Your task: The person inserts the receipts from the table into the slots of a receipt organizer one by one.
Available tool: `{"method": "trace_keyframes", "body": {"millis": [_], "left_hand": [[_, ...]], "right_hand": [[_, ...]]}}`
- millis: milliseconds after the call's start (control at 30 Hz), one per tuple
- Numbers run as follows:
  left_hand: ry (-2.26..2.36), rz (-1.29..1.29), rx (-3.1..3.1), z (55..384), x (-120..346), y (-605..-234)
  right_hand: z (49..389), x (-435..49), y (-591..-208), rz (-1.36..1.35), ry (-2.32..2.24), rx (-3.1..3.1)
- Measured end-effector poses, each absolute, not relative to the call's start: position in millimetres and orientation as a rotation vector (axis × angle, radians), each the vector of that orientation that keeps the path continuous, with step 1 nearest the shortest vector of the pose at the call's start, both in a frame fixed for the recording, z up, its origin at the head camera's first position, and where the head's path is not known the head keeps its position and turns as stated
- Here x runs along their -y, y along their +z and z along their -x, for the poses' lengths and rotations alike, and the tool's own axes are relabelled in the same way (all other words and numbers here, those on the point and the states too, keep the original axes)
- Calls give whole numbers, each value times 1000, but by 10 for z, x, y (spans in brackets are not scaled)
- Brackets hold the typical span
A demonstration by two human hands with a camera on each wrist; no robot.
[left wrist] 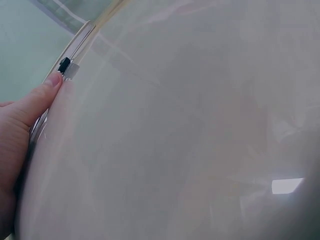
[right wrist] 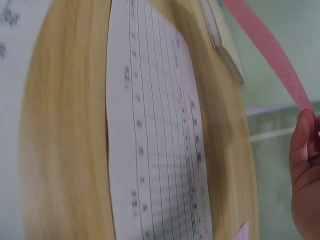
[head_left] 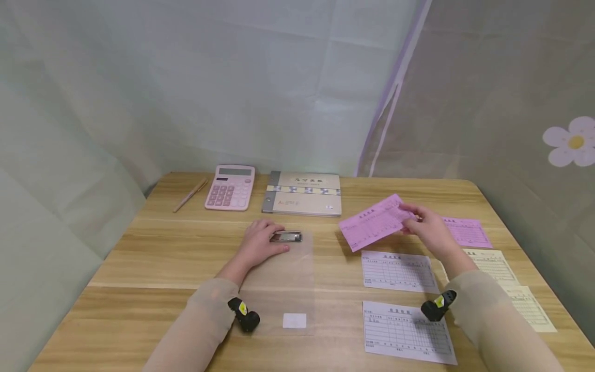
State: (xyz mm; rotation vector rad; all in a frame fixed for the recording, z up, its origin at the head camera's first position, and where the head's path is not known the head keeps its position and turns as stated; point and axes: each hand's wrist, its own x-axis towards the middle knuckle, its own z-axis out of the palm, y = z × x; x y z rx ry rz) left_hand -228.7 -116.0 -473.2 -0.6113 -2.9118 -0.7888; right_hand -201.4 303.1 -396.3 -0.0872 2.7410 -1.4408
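In the head view, my left hand (head_left: 261, 242) grips the metal clip (head_left: 286, 236) at the top of a clear clipboard (head_left: 279, 284), the fingers at its far side and the thumb at its near side. The left wrist view shows the thumb (left wrist: 47, 92) against the clip, above the glossy clear sheet. My right hand (head_left: 429, 230) pinches a pink printed form (head_left: 372, 223) by its right end, tilted above the table. Below it lies a white form (head_left: 398, 271), with a second white form (head_left: 405, 330) nearer me. In the right wrist view, the pink form (right wrist: 272, 52) appears as a thin strip.
Another pink form (head_left: 468, 232) and two yellow forms (head_left: 492, 263) lie at the right, partly behind my forearm. Along the back of the wooden table are a pen (head_left: 190, 195), a pink calculator (head_left: 230, 187) and an account book (head_left: 302, 194). Curtains (head_left: 232, 93) hang behind.
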Motion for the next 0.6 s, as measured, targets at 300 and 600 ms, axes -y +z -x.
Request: {"method": "trace_keyframes", "body": {"millis": [300, 600], "left_hand": [[-801, 596, 2918, 2289, 1165, -4724], [-802, 586, 2931, 2273, 1155, -4699]], "right_hand": [[1977, -2752, -4009, 134, -1423, -2718], [1872, -2383, -4225, 197, -1447, -2578]]}}
